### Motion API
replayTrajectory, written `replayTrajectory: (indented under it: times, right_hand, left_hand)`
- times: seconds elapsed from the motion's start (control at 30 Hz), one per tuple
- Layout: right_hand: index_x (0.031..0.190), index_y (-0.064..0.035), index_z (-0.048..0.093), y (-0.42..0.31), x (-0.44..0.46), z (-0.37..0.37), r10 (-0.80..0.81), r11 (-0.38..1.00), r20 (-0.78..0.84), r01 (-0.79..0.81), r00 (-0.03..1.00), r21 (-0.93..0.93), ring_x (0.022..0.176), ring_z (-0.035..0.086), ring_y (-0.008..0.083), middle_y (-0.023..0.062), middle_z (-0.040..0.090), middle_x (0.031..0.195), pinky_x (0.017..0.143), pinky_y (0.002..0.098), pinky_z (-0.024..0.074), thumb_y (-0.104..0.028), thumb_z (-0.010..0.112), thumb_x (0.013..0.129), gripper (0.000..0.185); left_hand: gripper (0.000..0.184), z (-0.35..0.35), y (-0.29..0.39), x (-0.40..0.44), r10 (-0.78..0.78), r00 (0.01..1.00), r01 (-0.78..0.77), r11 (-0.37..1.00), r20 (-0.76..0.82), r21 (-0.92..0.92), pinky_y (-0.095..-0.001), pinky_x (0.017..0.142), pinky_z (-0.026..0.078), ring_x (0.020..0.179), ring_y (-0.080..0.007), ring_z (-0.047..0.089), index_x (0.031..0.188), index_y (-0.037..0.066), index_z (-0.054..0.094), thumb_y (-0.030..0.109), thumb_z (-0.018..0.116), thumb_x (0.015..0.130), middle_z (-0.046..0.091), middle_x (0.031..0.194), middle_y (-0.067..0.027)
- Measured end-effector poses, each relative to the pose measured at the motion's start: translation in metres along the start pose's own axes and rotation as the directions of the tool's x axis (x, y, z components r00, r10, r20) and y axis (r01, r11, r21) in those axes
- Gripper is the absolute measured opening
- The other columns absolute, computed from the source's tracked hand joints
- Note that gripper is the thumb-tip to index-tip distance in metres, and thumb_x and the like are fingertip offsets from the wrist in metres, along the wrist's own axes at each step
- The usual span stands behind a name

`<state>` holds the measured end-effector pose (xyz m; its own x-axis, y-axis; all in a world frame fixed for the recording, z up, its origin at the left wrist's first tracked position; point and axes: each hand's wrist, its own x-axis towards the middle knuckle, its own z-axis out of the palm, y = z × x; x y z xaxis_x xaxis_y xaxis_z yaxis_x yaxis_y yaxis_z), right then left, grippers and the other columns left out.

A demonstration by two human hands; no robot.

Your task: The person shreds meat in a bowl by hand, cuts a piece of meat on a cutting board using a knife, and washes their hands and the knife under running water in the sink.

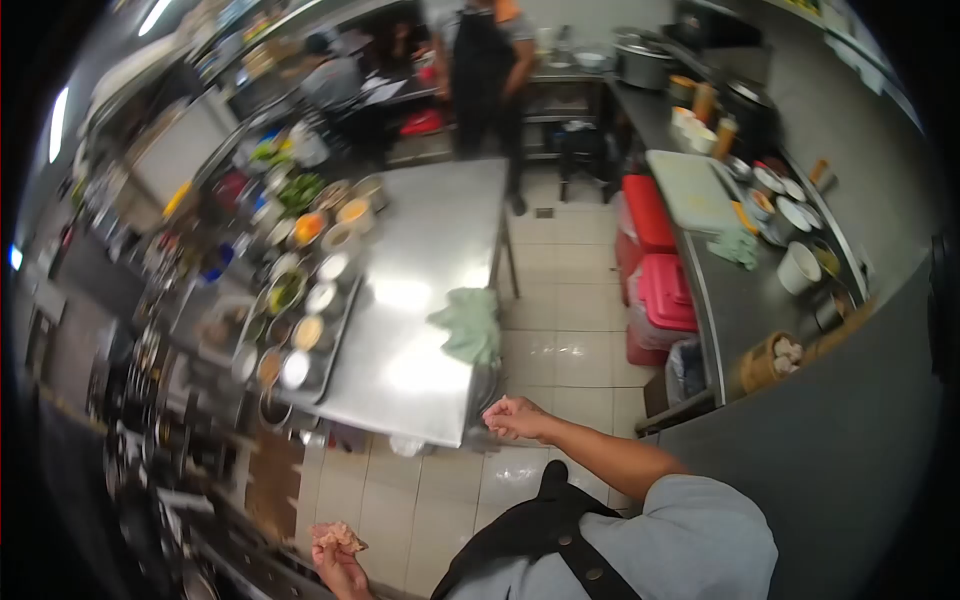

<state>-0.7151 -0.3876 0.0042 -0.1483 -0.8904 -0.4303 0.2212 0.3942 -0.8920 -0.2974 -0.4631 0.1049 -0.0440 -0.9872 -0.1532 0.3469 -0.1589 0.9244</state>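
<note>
My left hand (pixel 340 572), low in the view, is closed on a piece of raw-looking pinkish meat (pixel 340 537), held over the floor. My right hand (pixel 515 418) is beside the near right corner of the steel table (pixel 400 400). Its fingers are curled together; a small pinkish bit may show at the fingertips, too small to name. A green cloth (pixel 468 325) lies on the table's right edge, beyond my right hand. On the table's left side stands a tray (pixel 325 375) of small containers.
Two people (pixel 485 75) (pixel 335 80) are at the far counter. Red bins (pixel 650 230) stand under the right counter (pixel 715 290), which holds a cutting board (pixel 690 190), a green cloth (pixel 737 247) and pots. Tiled floor (pixel 560 350) runs between table and counter.
</note>
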Motion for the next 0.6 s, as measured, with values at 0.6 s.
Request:
replayTrajectory:
  times: [0.6]
  right_hand:
    - [0.107, -0.0013, 0.059, -0.045, 0.044, -0.208, -0.020, 0.997, -0.418, -0.012, 0.908, -0.072, 0.074, 0.059, 0.0110, 0.0053, 0.062, 0.084, 0.067, 0.0243, 0.0483, -0.021, 0.065, 0.082, 0.033]
  left_hand:
    - [0.019, 0.359, -0.113, 0.145, -0.240, 0.841, 0.227, 0.970, 0.484, 0.085, -0.0305, 0.062, 0.056, 0.075, -0.0226, 0.065, 0.094, -0.002, 0.049, -0.004, 0.055, 0.077, 0.061, 0.088, -0.0145]
